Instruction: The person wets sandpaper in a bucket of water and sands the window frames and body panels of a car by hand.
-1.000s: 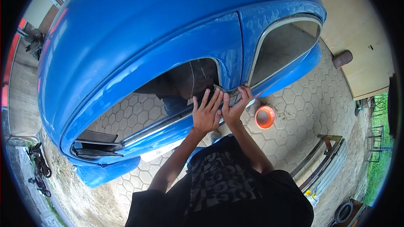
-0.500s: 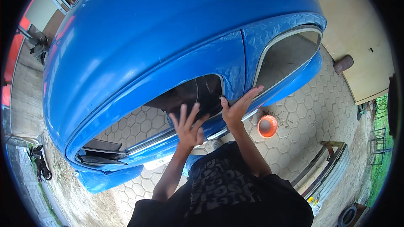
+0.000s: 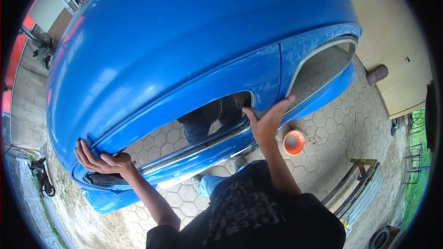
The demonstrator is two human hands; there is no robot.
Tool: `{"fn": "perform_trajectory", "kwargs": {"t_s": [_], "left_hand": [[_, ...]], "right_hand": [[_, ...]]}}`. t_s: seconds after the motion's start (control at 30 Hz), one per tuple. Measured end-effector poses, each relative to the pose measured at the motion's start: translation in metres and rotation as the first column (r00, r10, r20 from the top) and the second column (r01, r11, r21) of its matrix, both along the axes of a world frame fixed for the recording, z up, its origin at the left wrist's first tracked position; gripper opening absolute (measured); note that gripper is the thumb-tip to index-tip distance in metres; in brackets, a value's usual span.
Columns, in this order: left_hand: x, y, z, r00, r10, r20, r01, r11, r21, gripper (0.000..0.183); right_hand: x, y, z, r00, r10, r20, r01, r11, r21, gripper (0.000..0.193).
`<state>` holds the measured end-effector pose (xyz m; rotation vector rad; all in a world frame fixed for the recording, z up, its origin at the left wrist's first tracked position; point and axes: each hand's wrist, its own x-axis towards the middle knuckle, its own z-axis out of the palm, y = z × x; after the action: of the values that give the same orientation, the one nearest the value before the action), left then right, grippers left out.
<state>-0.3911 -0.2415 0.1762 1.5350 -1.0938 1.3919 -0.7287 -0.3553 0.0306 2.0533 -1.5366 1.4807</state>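
Note:
A blue car body (image 3: pixel 198 41) with whitish scuffs along its edges stands before me. My left hand (image 3: pixel 102 159) lies on the front end of the door window frame, its fingers stretched over the blue metal and its thumb apart. Against the pillar (image 3: pixel 266 103) behind the door window rests my right hand (image 3: pixel 268 122), fingers extended and thumb toward the window's rear corner. Between the hands runs the door window (image 3: pixel 159 145), where paving, a dark top and jeans show. A chrome trim strip (image 3: pixel 184 152) borders its lower side. The rear side window (image 3: pixel 318 69) has a pale rim.
An orange bucket (image 3: pixel 294 142) holding cloudy liquid stands on hexagonal paving (image 3: pixel 330 127) to the right. Long metal pieces (image 3: pixel 355 186) lie farther right. Beside a pale panel (image 3: pixel 392 32) sits a brownish container (image 3: pixel 377 74). Dark items (image 3: pixel 44 177) lie at far left.
My left hand has moved left from the middle of the door window to its front frame. My right hand stays by the rear pillar; the view has shifted slightly.

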Motion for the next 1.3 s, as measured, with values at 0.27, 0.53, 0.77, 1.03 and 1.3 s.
{"fn": "perform_trajectory", "kwargs": {"t_s": [0.27, 0.53, 0.77, 1.03, 1.3], "left_hand": [[0.006, -0.003, -0.004, 0.999, 0.022, 0.030, -0.018, 0.993, -0.119, 0.046], [0.001, -0.006, -0.006, 0.998, 0.051, 0.025, -0.048, 0.994, -0.099, 0.047], [0.002, -0.004, -0.009, 0.999, 0.049, 0.004, -0.048, 0.994, -0.097, 0.050], [0.000, -0.006, -0.011, 0.998, 0.044, -0.042, -0.047, 0.994, -0.094, 0.049], [-0.004, -0.008, -0.007, 0.998, 0.048, -0.046, -0.053, 0.991, -0.125, 0.048]], "right_hand": [[0.006, -0.024, 0.117, 0.987, 0.101, -0.127, -0.112, 0.990, -0.082, 0.106], [0.008, -0.023, 0.098, 0.994, 0.100, 0.039, -0.099, 0.995, -0.033, 0.098], [0.009, -0.017, 0.084, 0.998, 0.029, -0.054, -0.034, 0.995, -0.093, 0.076], [0.039, -0.028, 0.164, 0.995, 0.010, 0.099, -0.005, 0.999, -0.041, 0.069], [0.030, -0.025, 0.145, 0.988, 0.008, 0.156, -0.018, 0.998, 0.061, 0.067]]}}
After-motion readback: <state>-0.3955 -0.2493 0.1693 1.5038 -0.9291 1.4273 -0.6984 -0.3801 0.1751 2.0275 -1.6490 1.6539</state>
